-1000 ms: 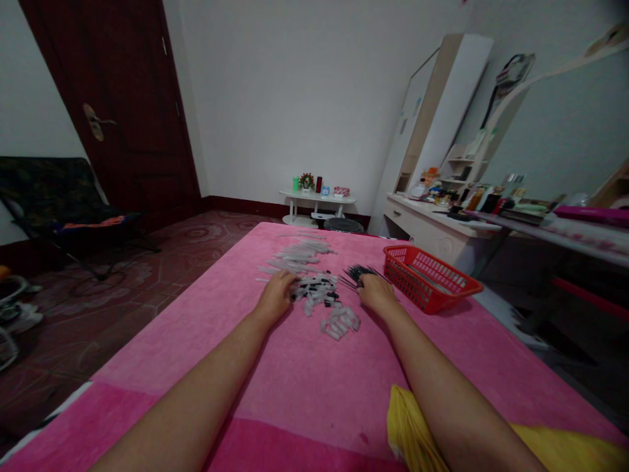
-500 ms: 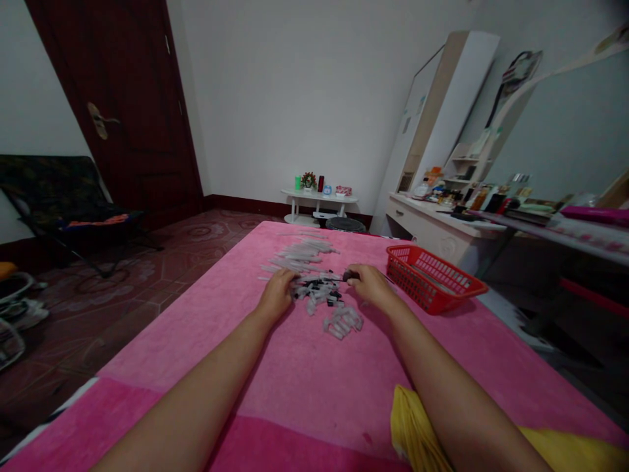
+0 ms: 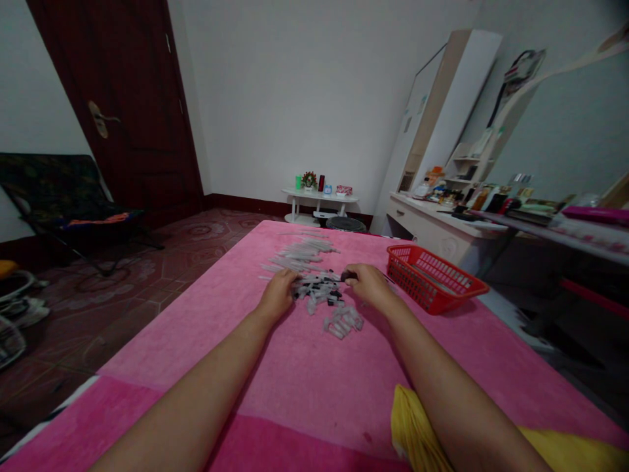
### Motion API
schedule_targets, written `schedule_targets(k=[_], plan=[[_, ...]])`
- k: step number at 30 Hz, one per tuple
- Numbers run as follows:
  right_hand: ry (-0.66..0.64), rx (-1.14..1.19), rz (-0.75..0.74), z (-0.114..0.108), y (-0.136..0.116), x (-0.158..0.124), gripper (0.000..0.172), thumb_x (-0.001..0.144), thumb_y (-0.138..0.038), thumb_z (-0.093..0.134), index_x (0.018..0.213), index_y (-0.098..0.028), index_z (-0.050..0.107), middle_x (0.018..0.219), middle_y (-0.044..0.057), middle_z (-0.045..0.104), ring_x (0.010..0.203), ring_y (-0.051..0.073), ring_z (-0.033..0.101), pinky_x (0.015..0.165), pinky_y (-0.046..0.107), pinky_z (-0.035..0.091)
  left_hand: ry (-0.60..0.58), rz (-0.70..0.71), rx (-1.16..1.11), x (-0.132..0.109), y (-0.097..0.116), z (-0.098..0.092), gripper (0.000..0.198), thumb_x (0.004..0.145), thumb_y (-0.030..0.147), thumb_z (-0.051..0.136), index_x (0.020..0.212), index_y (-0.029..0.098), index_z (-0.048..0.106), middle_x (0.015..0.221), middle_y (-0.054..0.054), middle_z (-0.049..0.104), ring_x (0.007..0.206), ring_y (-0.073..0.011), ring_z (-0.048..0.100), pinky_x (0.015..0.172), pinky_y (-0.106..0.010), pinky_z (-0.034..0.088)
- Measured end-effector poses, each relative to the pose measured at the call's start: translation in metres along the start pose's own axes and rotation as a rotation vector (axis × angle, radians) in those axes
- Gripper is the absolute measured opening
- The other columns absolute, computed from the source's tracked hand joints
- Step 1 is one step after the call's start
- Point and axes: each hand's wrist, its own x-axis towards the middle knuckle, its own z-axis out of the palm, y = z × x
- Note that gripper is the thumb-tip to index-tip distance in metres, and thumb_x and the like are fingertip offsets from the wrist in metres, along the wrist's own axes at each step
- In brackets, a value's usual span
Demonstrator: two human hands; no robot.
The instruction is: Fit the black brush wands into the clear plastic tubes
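On a pink cloth lies a pile of small clear and black plastic pieces (image 3: 319, 288). At its left edge my left hand (image 3: 278, 294) is closed, fingers together; what they hold, if anything, I cannot make out. On the right side of the pile my right hand (image 3: 367, 283) pinches a small dark piece (image 3: 349, 275), too small to name surely. Beyond the pile are many thin, clear, tube-like sticks (image 3: 302, 249) laid roughly side by side. Nearer me sits a separate cluster of short clear pieces (image 3: 343, 322).
A red plastic basket (image 3: 432, 278) with thin items inside stands right of my right hand. A yellow cloth (image 3: 417, 432) lies under my right forearm. The pink-covered table (image 3: 196, 328) reaches towards a low white stand (image 3: 319, 195); a dresser (image 3: 437, 219) is on the right.
Hardly anything differs. My right hand has shifted very slightly left with the dark piece; my left hand stays at the pile's edge.
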Motion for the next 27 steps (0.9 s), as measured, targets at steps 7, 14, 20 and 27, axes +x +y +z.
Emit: schedule_targets(k=[7, 14, 20, 27], plan=[[-0.013, -0.113, -0.027, -0.007, -0.012, -0.003, 0.022, 0.078, -0.020, 0.057, 0.095, -0.025, 0.070, 0.098, 0.004, 0.072, 0.094, 0.019, 0.062, 0.075, 0.024, 0.039, -0.008, 0.010, -0.010, -0.001, 0.001, 0.000, 0.028, 0.076, 0.005, 0.047, 0.096, 0.014, 0.064, 0.092, -0.009, 0.061, 0.090, -0.0208, 0.055, 0.081, -0.031, 0.045], [0.000, -0.159, -0.083, -0.010, -0.017, -0.005, 0.022, 0.078, -0.019, 0.056, 0.094, -0.023, 0.071, 0.096, 0.006, 0.072, 0.093, 0.021, 0.062, 0.076, 0.025, 0.038, -0.044, 0.009, 0.004, -0.001, 0.001, -0.001, 0.026, 0.079, 0.009, 0.048, 0.098, 0.016, 0.064, 0.094, -0.009, 0.061, 0.092, -0.0205, 0.056, 0.082, -0.031, 0.045], [0.007, -0.164, -0.125, -0.003, -0.029, -0.007, 0.020, 0.078, -0.018, 0.057, 0.092, -0.021, 0.070, 0.094, 0.007, 0.071, 0.092, 0.021, 0.062, 0.077, 0.027, 0.037, -0.034, 0.027, 0.002, -0.003, 0.013, -0.004, 0.024, 0.079, 0.010, 0.049, 0.095, 0.018, 0.066, 0.092, -0.008, 0.062, 0.089, -0.0199, 0.056, 0.078, -0.030, 0.045], [0.464, 0.118, -0.114, 0.004, -0.032, -0.006, 0.020, 0.084, -0.029, 0.056, 0.097, -0.017, 0.065, 0.099, 0.008, 0.066, 0.095, 0.021, 0.057, 0.084, 0.030, 0.038, 0.175, 0.011, -0.181, 0.001, 0.009, -0.002, 0.025, 0.075, 0.007, 0.048, 0.091, 0.016, 0.065, 0.087, -0.007, 0.065, 0.086, -0.0193, 0.059, 0.078, -0.031, 0.046]])
